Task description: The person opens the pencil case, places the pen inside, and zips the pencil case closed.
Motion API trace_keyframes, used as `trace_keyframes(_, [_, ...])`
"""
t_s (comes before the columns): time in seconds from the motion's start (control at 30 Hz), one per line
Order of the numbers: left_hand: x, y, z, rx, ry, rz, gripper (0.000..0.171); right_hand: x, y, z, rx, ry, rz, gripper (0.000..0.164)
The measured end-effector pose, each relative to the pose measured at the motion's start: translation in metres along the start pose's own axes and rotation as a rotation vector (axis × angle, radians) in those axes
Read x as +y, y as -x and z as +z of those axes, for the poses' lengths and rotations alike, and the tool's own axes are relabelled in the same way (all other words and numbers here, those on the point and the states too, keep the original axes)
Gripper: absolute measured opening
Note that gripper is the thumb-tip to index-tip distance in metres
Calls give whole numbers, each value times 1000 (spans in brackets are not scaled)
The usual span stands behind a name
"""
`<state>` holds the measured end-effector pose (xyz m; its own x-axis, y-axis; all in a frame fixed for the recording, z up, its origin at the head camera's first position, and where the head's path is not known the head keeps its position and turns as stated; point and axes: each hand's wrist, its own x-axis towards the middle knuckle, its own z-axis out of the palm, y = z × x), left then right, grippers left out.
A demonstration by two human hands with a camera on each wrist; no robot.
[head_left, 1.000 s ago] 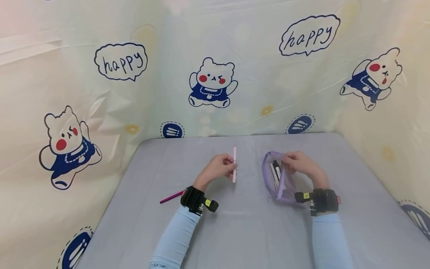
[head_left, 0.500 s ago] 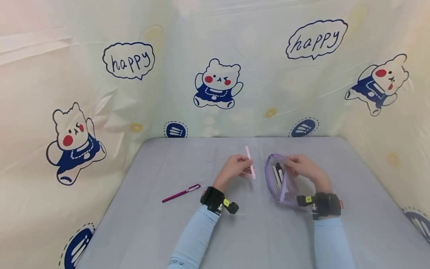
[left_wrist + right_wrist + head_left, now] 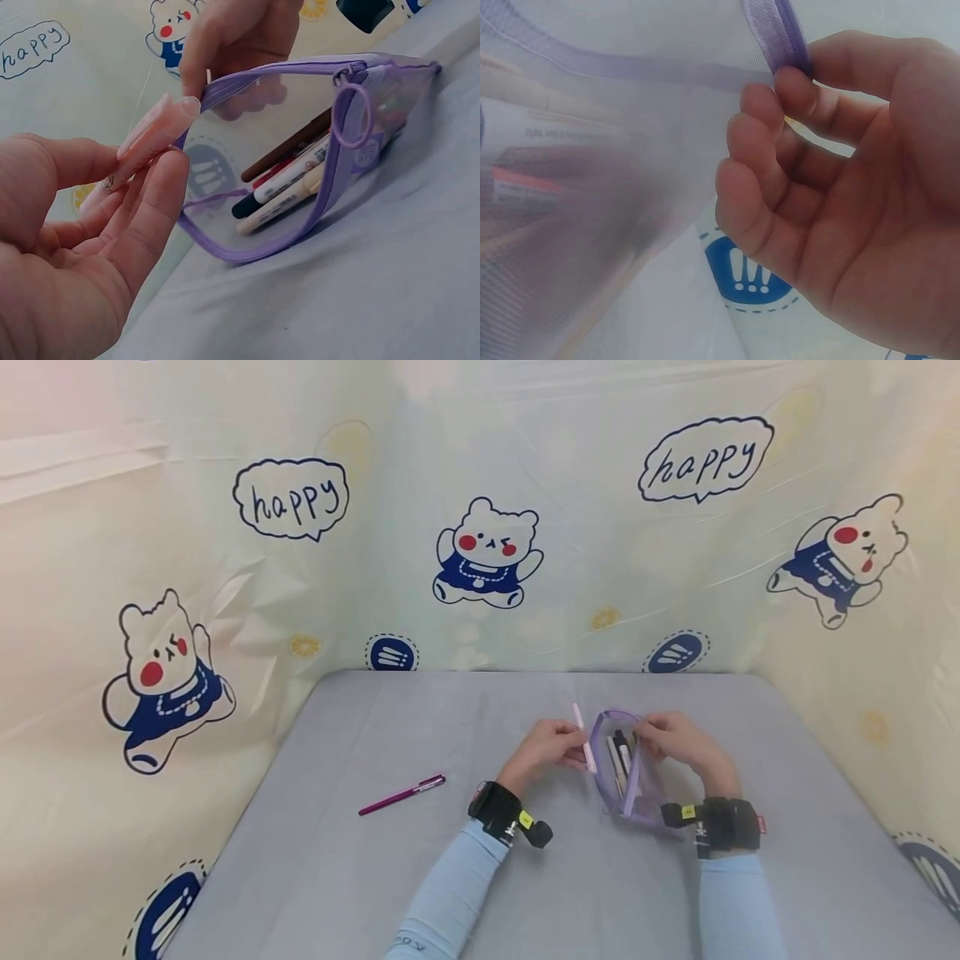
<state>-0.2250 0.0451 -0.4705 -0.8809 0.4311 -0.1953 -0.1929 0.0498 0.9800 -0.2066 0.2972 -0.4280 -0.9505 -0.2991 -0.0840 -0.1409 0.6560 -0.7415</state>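
Note:
A pale pink pen (image 3: 584, 742) is pinched between the thumb and fingers of my left hand (image 3: 546, 748), just left of the pencil case's mouth. In the left wrist view the pink pen (image 3: 150, 135) points toward that opening. My right hand (image 3: 681, 739) pinches the zippered edge of the see-through pencil case (image 3: 597, 777), which has purple trim and gapes open. Several pens (image 3: 289, 184) lie inside it, among them a white one with a dark cap and a brown one. Through the mesh, the right wrist view shows these pens (image 3: 540, 135) blurred.
A magenta pen (image 3: 401, 795) lies on the grey table (image 3: 337, 877), left of my left forearm. Behind the table hangs a patterned curtain (image 3: 570, 543) with bears and "happy" bubbles. A purple pull ring (image 3: 352, 115) hangs from the case's zipper.
My left hand has moved right with the pink pen, up to the case's mouth, and the pen has tilted. The magenta pen is now fully uncovered. My right hand keeps its hold.

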Motion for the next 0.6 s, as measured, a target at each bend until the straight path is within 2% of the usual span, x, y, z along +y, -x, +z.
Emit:
trace_keyframes(0.27, [-9, -3, 13, -28, 11, -13, 37, 6, 0, 4, -5, -15, 37, 29])
trace_keyframes(0.47, [-12, -6, 17, -3, 12, -43, 30, 9, -3, 3, 2, -12, 29, 30])
trace_keyframes(0.6, [-12, -10, 20, -16, -11, -47, 27, 9, -5, 1, 0, -20, 5, 31])
